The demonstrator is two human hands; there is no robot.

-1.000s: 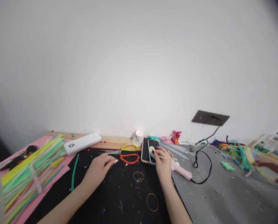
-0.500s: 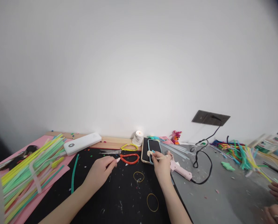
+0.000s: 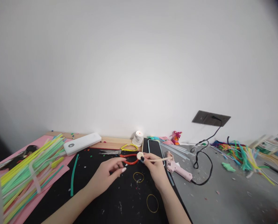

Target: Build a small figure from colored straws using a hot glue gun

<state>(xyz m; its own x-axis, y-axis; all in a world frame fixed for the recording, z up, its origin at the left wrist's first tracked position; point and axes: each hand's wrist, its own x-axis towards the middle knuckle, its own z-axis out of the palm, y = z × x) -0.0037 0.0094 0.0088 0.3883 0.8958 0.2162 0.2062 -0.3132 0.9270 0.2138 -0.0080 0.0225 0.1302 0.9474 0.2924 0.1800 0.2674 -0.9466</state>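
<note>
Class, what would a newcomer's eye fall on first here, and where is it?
Probably the bundle of bright coloured strips at the picture's left. Next, perhaps, the cream disc held in the right hand, near the centre. Then the pink glue gun, lying to the right of that hand.

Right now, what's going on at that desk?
A person's right hand pinches a small cream piece, its thin tail trailing toward the pink glue gun. The left hand is half open near the scissors, with nothing visible in it. The glue gun lies on the desk, beyond the right hand.
</note>
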